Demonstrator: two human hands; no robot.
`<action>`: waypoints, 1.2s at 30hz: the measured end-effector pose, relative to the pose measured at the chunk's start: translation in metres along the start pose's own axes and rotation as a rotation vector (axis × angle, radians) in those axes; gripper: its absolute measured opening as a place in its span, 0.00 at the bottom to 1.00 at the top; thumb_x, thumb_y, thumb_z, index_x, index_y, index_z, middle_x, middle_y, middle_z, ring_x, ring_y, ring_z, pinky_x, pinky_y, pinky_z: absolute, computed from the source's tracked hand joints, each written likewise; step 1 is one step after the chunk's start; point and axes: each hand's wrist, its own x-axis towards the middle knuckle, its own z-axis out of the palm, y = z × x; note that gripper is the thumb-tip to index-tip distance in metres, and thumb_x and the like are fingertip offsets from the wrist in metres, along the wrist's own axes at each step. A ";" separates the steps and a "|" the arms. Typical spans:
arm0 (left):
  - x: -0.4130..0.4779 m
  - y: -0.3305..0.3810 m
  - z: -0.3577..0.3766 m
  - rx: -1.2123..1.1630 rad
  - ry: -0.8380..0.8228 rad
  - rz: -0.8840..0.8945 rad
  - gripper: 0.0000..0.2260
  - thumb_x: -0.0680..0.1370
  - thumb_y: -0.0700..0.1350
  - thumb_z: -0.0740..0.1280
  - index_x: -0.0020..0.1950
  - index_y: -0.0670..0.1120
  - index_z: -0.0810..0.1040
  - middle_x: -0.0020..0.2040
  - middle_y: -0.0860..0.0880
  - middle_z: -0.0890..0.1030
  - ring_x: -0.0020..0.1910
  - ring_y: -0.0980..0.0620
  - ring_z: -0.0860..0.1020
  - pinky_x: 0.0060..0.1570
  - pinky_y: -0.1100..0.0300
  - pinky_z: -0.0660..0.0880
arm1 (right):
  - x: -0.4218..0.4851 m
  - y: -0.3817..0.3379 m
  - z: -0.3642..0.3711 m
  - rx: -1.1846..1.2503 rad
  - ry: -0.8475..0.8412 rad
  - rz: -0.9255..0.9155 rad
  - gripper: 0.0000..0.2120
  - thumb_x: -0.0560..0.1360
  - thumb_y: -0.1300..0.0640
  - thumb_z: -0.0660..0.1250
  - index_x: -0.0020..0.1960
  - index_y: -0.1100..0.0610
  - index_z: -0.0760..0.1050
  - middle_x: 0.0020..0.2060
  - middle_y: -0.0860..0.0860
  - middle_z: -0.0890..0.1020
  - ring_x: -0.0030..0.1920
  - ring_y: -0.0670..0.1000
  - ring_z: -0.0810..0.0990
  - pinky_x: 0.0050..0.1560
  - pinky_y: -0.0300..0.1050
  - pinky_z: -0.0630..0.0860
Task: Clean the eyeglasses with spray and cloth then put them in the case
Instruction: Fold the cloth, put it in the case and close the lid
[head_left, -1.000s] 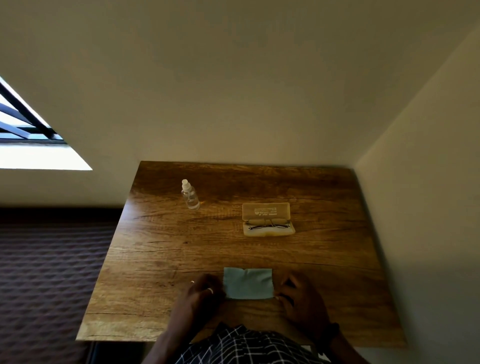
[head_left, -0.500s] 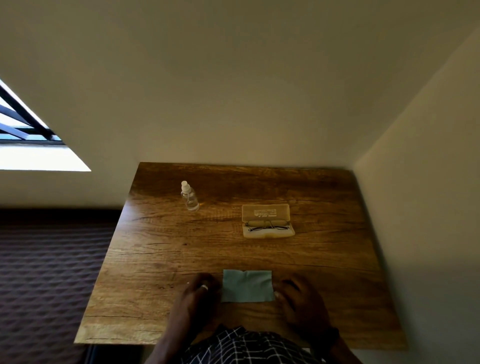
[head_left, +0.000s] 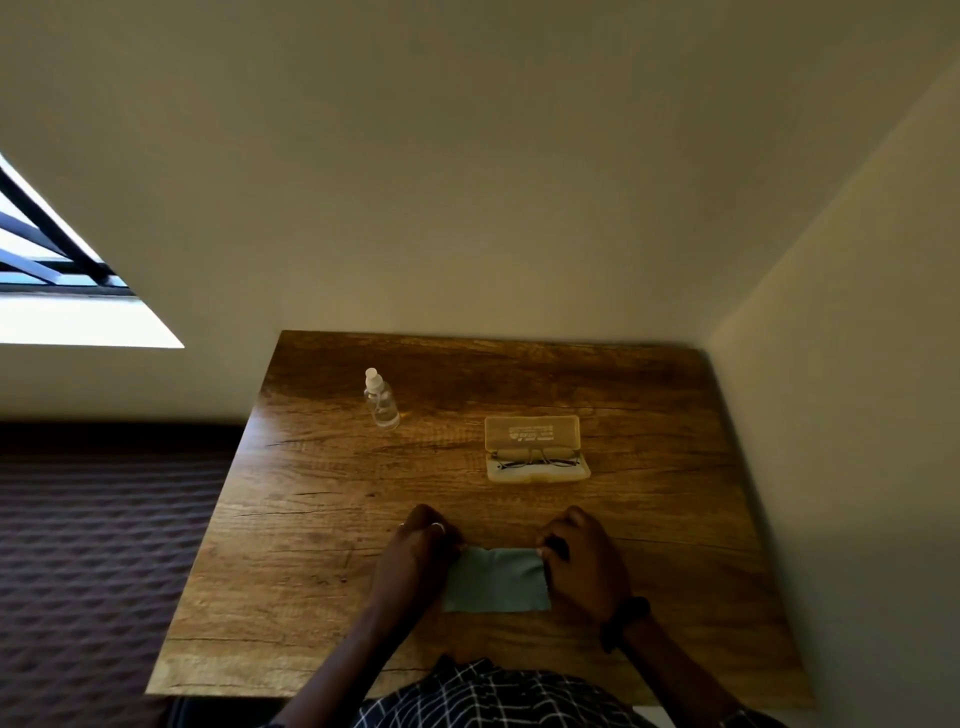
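A checked shirt (head_left: 498, 696) is showing at the bottom edge, nearest the camera. Just beyond it, the person is holding a grey-green cloth (head_left: 496, 582) over the near part of the wooden bench (head_left: 311, 545). The left hand (head_left: 418, 561), wearing a ring, is pinching the cloth's far left corner with curled fingers. The right hand (head_left: 584, 561), with a dark band (head_left: 626, 621) around its wrist, is pinching the far right corner. The cloth is spreading flat between the two hands; whether its near edge is resting on the bench cannot be told. Farther back and to the right, the translucent case (head_left: 535, 434) is lying open on the bench with its lid tilting up at the back. The eyeglasses (head_left: 537, 461) are lying inside its tray. Farther still, to the left and well apart from the case, the clear spray bottle (head_left: 382, 400) is standing upright. Beyond the bench a plain wall (head_left: 467, 182) is rising, and a bright window (head_left: 52, 291) is showing at the far left.
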 end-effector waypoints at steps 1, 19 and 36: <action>0.000 0.000 0.001 0.019 -0.002 0.017 0.05 0.78 0.43 0.70 0.48 0.43 0.84 0.51 0.47 0.79 0.43 0.54 0.77 0.35 0.60 0.78 | 0.001 0.000 0.000 -0.010 0.000 -0.002 0.02 0.72 0.59 0.70 0.41 0.54 0.79 0.43 0.47 0.74 0.45 0.46 0.74 0.45 0.41 0.73; -0.005 -0.003 0.003 -0.011 0.000 0.014 0.06 0.77 0.41 0.72 0.52 0.44 0.82 0.52 0.48 0.77 0.43 0.56 0.77 0.32 0.67 0.75 | 0.005 -0.002 -0.002 0.104 0.053 0.103 0.04 0.72 0.62 0.72 0.41 0.55 0.79 0.41 0.47 0.77 0.42 0.46 0.76 0.43 0.40 0.74; 0.005 0.005 -0.003 0.031 -0.047 -0.004 0.06 0.80 0.42 0.67 0.50 0.41 0.82 0.53 0.46 0.78 0.45 0.53 0.77 0.40 0.62 0.78 | -0.001 -0.005 0.000 -0.069 -0.011 -0.018 0.04 0.73 0.59 0.69 0.42 0.51 0.75 0.43 0.44 0.72 0.43 0.45 0.72 0.41 0.37 0.69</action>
